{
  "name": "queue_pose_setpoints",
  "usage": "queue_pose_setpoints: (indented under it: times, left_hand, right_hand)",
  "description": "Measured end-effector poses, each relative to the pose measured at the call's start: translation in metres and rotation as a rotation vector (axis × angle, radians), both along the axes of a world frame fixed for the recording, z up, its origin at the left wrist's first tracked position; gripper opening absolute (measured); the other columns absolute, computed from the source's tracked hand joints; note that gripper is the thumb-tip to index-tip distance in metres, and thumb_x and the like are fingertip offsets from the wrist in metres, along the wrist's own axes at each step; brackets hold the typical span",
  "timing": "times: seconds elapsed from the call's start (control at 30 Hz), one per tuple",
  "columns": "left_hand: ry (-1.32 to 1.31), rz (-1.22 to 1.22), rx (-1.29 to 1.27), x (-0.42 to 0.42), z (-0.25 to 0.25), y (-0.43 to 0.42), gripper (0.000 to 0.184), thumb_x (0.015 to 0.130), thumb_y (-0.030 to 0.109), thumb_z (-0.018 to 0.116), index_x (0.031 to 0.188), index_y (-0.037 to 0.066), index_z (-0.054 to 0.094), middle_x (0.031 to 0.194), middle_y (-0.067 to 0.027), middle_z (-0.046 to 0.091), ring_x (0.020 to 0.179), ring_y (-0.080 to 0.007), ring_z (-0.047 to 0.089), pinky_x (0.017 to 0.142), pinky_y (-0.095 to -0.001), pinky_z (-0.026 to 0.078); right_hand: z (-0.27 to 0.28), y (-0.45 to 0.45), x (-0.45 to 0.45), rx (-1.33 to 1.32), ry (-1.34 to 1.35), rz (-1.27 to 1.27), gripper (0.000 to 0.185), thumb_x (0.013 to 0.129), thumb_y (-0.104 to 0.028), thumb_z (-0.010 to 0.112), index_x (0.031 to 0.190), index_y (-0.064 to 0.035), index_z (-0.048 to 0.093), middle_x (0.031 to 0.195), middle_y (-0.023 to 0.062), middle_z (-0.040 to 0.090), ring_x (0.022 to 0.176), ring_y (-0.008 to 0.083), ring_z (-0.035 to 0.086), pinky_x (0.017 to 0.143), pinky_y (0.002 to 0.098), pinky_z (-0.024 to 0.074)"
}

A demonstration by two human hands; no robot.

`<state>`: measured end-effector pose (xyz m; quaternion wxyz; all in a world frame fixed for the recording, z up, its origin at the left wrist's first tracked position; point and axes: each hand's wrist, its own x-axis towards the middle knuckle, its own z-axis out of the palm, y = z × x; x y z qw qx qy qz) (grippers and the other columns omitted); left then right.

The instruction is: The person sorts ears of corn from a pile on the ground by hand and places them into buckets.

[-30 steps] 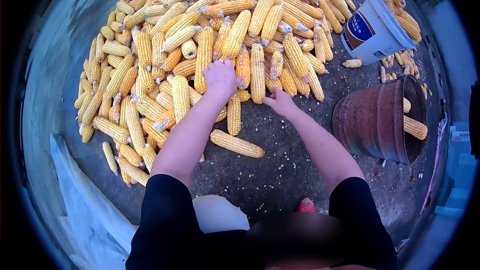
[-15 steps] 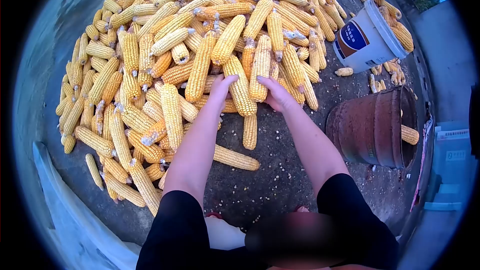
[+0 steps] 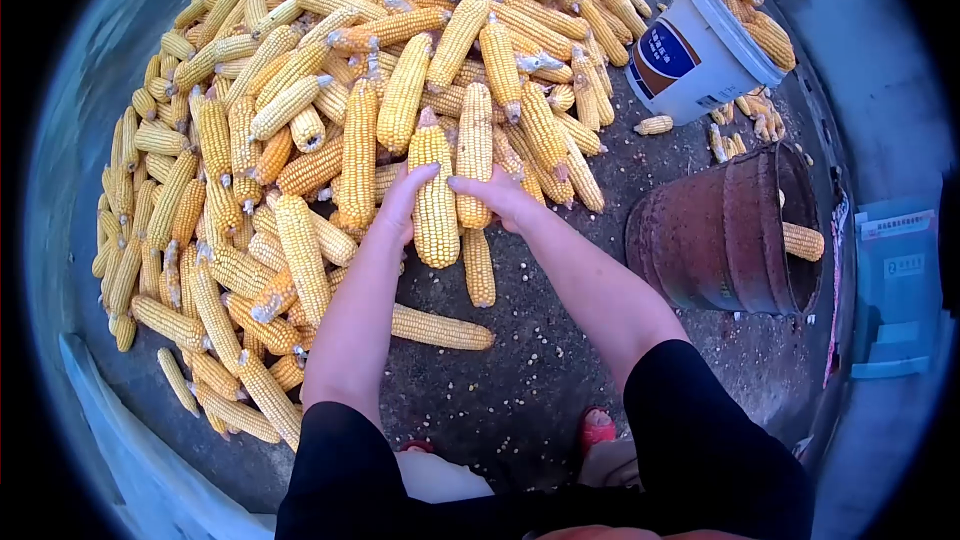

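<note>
Two yellow ears of corn stand side by side between my hands at the near edge of a large heap of corn (image 3: 330, 60). My left hand (image 3: 400, 206) is closed around the left ear of corn (image 3: 434, 210), thumb on its front. My right hand (image 3: 507, 200) grips the paler right ear of corn (image 3: 475, 135) by its lower part, thumb across it. The fingers behind both ears are mostly hidden. Just below my right hand, another ear (image 3: 480, 270) points towards me. A longer ear (image 3: 440, 327) lies on the ground under my left forearm.
A tilted white bucket (image 3: 690, 55) holding corn stands at the right back. Nearer, a rusty metal drum (image 3: 705, 230) lies on its side with an ear at its mouth. Loose kernels dot the dark ground (image 3: 540, 390). Pale sheeting (image 3: 130, 430) edges the left; a bluish box (image 3: 897, 280) is far right.
Both hands have drawn the two ears towards me, away from the heap. The left ear's upper end has come out from behind another ear. The camera view has shifted slightly.
</note>
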<state>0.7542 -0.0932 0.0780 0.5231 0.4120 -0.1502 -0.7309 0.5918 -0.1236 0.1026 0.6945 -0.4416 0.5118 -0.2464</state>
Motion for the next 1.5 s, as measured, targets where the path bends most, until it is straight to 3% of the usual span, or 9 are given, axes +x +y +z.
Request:
queue_pose_setpoints:
  times: [0.17,0.4,0.53,0.67,0.8,0.97,1.13,1.33,1.5]
  left_hand:
    - [-0.022,-0.062,-0.011,-0.028,0.009,0.103,0.064,0.079,0.007,0.061,0.136,0.002,0.032,0.119,-0.0107,0.053,0.106,-0.0206,0.056,0.09,-0.033,0.047]
    - [0.332,-0.124,-0.72,-0.162,0.195,0.07,0.074,0.077,0.016,0.067,0.136,-0.001,0.026,0.121,-0.014,0.049,0.11,-0.021,0.051,0.096,-0.0342,0.041]
    - [0.157,-0.043,-0.897,-0.303,0.303,0.034,0.092,0.072,0.035,0.072,0.139,-0.005,0.021,0.12,-0.0274,0.043,0.116,-0.0378,0.043,0.102,-0.0394,0.032]
    - [-0.412,0.082,-0.941,-0.394,0.286,0.024,0.075,0.073,0.029,0.068,0.133,0.0,0.034,0.117,-0.0231,0.047,0.113,-0.0378,0.044,0.101,-0.0419,0.033]
    - [-1.036,0.101,-1.206,-0.253,0.172,0.048,0.034,0.071,0.022,0.067,0.098,0.008,0.055,0.093,-0.0113,0.053,0.089,-0.0294,0.051,0.078,-0.0397,0.043]
    - [-1.918,-0.777,-0.357,-0.104,0.035,0.072,0.073,0.071,0.048,0.071,0.123,0.006,0.044,0.113,-0.0194,0.052,0.099,-0.0323,0.056,0.075,-0.0394,0.049]
    - [-1.505,-0.606,0.057,-0.081,-0.026,0.085,0.08,0.069,0.033,0.07,0.131,-0.003,0.035,0.098,-0.025,0.062,0.093,-0.0363,0.062,0.079,-0.0438,0.05]
    - [-0.302,-0.424,0.413,-0.039,-0.031,0.051,0.039,0.07,0.012,0.065,0.106,0.0,0.056,0.099,-0.0106,0.062,0.089,-0.0189,0.061,0.073,-0.036,0.052]
    - [-0.646,-0.498,-0.167,-0.112,0.019,0.022,0.055,0.068,0.017,0.069,0.117,0.001,0.049,0.103,-0.0116,0.059,0.093,-0.0255,0.06,0.082,-0.0374,0.048]
  right_hand:
    - [0.008,0.105,-0.033,0.064,-0.165,-0.026,0.066,0.074,-0.007,0.072,0.13,-0.0002,0.038,0.119,0.0102,0.055,0.109,0.0188,0.054,0.095,0.033,0.0431]
    - [0.229,0.129,-0.163,-0.53,0.239,-0.203,0.065,0.078,-0.01,0.071,0.131,0.0027,0.034,0.124,0.0132,0.051,0.111,0.0205,0.052,0.096,0.0348,0.0412]
    - [0.339,0.128,-0.316,-0.879,0.363,-0.488,0.054,0.092,-0.016,0.055,0.134,0.0053,0.03,0.13,0.0168,0.046,0.118,0.025,0.049,0.101,0.037,0.0387]
    - [0.372,0.12,-0.404,-0.438,0.977,-0.594,0.057,0.091,-0.02,0.058,0.137,0.0012,0.032,0.133,0.0143,0.046,0.122,0.0209,0.046,0.102,0.0349,0.0355]
    - [0.326,0.138,-0.344,-1.216,0.984,-0.404,0.037,0.091,-0.009,0.057,0.125,0.0017,0.047,0.115,0.0122,0.057,0.107,0.0171,0.055,0.095,0.0292,0.0416]
    - [0.148,0.055,-0.145,-0.729,0.842,0.385,0.046,0.083,-0.027,0.065,0.117,-0.0036,0.047,0.084,0.0161,0.065,0.077,0.0297,0.065,0.07,0.038,0.051]
    - [-0.03,-0.045,-0.02,-0.722,1.153,0.25,0.059,0.08,-0.037,0.064,0.121,-0.0018,0.04,0.104,0.0263,0.06,0.099,0.0363,0.06,0.085,0.0478,0.046]
    - [0.021,0.031,-0.113,-0.522,1.002,0.57,0.053,0.069,-0.032,0.066,0.11,-0.0011,0.054,0.104,0.0232,0.058,0.097,0.0361,0.059,0.086,0.0411,0.0476]
    - [0.045,0.205,-0.273,-0.1,0.846,0.862,0.046,0.069,-0.032,0.068,0.105,-0.0047,0.057,0.099,0.0212,0.058,0.091,0.0381,0.059,0.082,0.0439,0.0488]
